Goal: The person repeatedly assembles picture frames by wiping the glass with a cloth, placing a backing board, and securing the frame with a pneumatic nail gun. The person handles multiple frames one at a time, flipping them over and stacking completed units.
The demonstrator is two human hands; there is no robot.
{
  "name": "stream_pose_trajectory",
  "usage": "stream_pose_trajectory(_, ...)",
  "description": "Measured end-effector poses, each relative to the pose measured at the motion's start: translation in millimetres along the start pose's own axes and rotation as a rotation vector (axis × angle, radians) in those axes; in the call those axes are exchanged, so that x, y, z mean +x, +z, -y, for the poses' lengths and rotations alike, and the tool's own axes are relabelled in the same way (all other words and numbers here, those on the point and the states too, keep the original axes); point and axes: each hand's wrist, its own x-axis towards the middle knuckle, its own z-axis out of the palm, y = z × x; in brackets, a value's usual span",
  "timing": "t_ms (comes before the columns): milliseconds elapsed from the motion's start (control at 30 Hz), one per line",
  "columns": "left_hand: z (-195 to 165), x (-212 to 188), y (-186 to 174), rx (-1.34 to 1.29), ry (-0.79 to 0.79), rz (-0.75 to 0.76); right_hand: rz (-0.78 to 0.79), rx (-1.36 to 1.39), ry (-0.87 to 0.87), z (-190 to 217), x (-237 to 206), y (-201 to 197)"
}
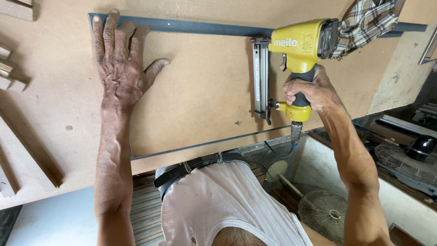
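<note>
My left hand [122, 68] lies flat, pinning the fibreboard panel [205, 95]; my right hand [309, 91] grips the yellow pneumatic nailer [298, 50], apparently nosed at the dark edge strip [205, 27].

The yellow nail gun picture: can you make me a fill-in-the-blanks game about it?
1. The right hand grips a nail gun coloured ____.
2. The left hand lies ____ on the brown fibreboard panel.
3. Its fingertips touch a thin strip coloured ____.
4. A ____ cloth lies behind the gun.

Missing words: yellow; flat; grey; checked
</note>
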Motion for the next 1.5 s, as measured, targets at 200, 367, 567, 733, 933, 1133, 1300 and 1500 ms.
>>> stream_pose_trajectory(200,8,-5,9,0.074,0.029,-0.04,-0.012,-0.036,0.005,2,2,1)
stream_pose_trajectory(367,10,-7,11,0.045,0.008,-0.023,-0.032,-0.066,0.02,9,1,8)
stream_pose_trajectory(567,10,2,3,-0.007,-0.037,0.022,0.048,-0.156,0.009,29,1,59)
stream_pose_trajectory(733,11,4,-3,-0.033,-0.056,0.021,0.214,-0.212,0.022,54,32,127)
stream_pose_trajectory(933,11,5,-1,-0.102,-0.098,-0.004,0.241,-0.311,0.04,74,49,174)
stream_pose_trajectory(1133,11,2,3,-0.085,-0.101,-0.009,0.249,-0.287,0.042,77,49,181)
stream_pose_trajectory(1300,11,7,0,-0.142,-0.124,0.012,0.262,-0.286,0.016,78,46,183)
stream_pose_trajectory(1500,6,-40,-26,-0.228,-0.336,-0.19,0.321,-0.438,0.028,83,31,203)
